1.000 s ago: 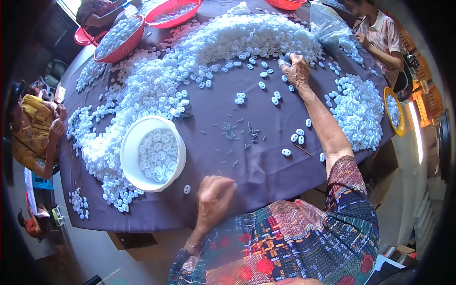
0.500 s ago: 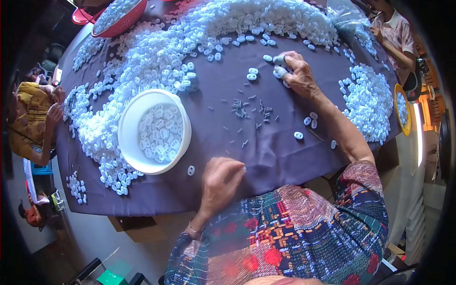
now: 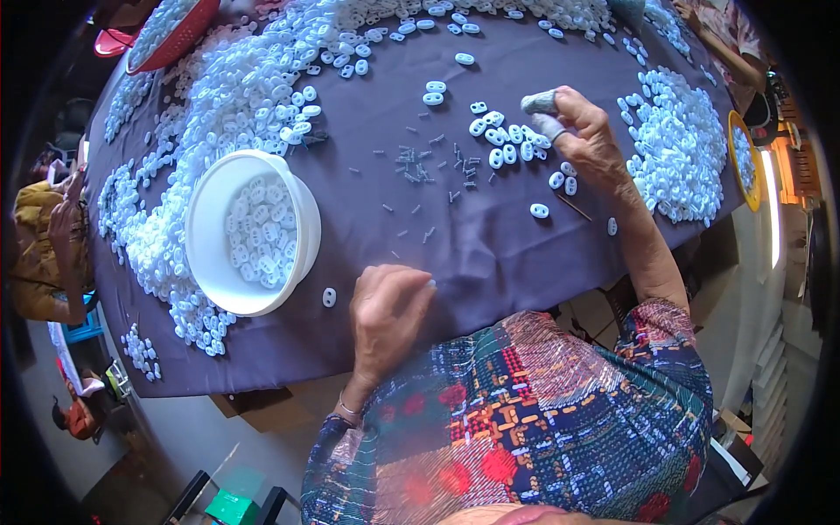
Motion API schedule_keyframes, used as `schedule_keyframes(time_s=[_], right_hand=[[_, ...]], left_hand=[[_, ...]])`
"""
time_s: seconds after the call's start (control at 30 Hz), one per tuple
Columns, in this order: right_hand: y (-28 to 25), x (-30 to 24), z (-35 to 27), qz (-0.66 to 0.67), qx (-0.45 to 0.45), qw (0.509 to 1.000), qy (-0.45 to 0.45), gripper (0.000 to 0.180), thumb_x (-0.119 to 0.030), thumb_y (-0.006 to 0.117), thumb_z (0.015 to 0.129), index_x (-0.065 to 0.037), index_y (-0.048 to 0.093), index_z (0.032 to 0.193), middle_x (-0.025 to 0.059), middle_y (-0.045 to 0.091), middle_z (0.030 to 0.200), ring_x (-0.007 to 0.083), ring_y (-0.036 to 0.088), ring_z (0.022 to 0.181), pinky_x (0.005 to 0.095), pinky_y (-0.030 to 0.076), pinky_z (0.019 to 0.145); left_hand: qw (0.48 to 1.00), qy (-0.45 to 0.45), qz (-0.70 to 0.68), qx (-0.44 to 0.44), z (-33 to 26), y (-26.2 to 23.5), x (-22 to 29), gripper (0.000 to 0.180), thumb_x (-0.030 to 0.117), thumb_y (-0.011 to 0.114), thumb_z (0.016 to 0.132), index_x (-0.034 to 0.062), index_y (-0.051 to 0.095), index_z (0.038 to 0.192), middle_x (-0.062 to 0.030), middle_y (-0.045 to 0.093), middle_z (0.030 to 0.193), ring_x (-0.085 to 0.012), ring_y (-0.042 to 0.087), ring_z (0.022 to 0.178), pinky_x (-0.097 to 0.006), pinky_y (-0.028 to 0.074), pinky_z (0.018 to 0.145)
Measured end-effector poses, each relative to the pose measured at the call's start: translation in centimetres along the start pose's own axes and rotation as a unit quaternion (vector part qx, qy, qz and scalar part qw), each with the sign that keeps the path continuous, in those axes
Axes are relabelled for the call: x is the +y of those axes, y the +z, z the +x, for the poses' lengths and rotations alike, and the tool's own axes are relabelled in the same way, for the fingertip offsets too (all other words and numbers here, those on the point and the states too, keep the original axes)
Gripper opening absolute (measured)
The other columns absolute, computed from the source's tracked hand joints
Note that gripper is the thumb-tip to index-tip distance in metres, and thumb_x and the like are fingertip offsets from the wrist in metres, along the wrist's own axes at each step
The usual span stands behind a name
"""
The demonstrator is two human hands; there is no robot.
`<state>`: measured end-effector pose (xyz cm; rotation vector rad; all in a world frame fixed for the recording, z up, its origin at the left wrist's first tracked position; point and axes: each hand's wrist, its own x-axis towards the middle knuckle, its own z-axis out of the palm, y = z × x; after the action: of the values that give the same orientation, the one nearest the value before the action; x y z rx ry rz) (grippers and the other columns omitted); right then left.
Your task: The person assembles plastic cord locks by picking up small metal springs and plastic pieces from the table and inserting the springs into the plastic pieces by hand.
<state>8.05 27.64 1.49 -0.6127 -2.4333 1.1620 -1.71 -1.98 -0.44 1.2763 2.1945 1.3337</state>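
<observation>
My right hand [image 3: 584, 138] hovers over the right half of the cloth, its thumb and a finger wrapped in grey covers. The covered fingers are slightly apart, with nothing visible between them. Just left of them lies a loose cluster of white oval two-holed pieces [image 3: 512, 140]. My left hand [image 3: 385, 306] is at the near edge, thumb and fingers pressed together; a tiny pale spot shows at the tips, too small to make out. Small grey metal pins [image 3: 416, 162] are scattered mid-cloth. A white bucket [image 3: 308, 223] left of my left hand holds many of the white pieces.
Dark purple cloth [image 3: 367, 210] covers the table. White pieces are heaped in a long pile [image 3: 210, 105] at left and far, and another pile [image 3: 674, 149] at right. A red basket [image 3: 179, 44] stands far left, a yellow-rimmed tray [image 3: 733, 131] far right. Other people sit at both sides.
My right hand has drawn back a little to the right, and a cluster of white pieces now lies beside its fingers. My left hand keeps its closed pose. The whole view has shifted slightly.
</observation>
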Motion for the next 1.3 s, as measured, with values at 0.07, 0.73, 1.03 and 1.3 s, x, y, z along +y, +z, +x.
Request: schedule_keyframes(time_s=[0.07,0.73,1.03,1.3], right_hand=[[1.0,0.0,0.4,-0.082,0.004,0.990,-0.111,0.016,-0.004,0.063,0.079,0.000,0.063,0.095,0.0060,0.056,0.087,0.0143,0.055,0.075,0.0254,0.044,0.069],[1.9,-2.9,-4.4,-0.230,0.002,0.941,-0.247,0.027,-0.004,0.072,0.064,-0.003,0.065,0.090,0.0064,0.059,0.100,0.0267,0.054,0.095,0.0371,0.045,0.082],[-0.3,-2.3,-6.0,-0.181,0.037,0.971,-0.151,0.024,0.002,0.068,0.070,0.000,0.065,0.094,0.0112,0.059,0.094,0.0258,0.057,0.088,0.0334,0.047,0.075],[-0.7,-1.3,-6.2,-0.196,0.068,0.970,-0.122,0.022,0.000,0.068,0.071,-0.001,0.064,0.093,0.0104,0.059,0.088,0.0246,0.057,0.085,0.0329,0.047,0.073]], left_hand=[[1.000,-0.002,0.006,0.001,-0.1,0.0,0.0,0.014,-0.001,0.070,0.069,0.0007,0.063,0.082,-0.0092,0.062,0.080,-0.0232,0.057,0.078,-0.033,0.044,0.072],[1.000,0.001,0.006,0.012,0.4,0.3,0.2,0.019,-0.001,0.072,0.065,0.0036,0.062,0.080,-0.0095,0.062,0.078,-0.0267,0.058,0.074,-0.036,0.044,0.068],[1.000,-0.001,0.012,0.015,0.2,0.3,0.1,0.019,-0.002,0.072,0.065,0.0037,0.062,0.080,-0.0090,0.062,0.077,-0.0258,0.057,0.073,-0.036,0.043,0.068],[1.000,-0.018,0.016,0.012,0.2,0.3,0.2,0.017,-0.003,0.071,0.066,0.0026,0.063,0.081,-0.0078,0.062,0.079,-0.0220,0.057,0.075,-0.031,0.045,0.069]])
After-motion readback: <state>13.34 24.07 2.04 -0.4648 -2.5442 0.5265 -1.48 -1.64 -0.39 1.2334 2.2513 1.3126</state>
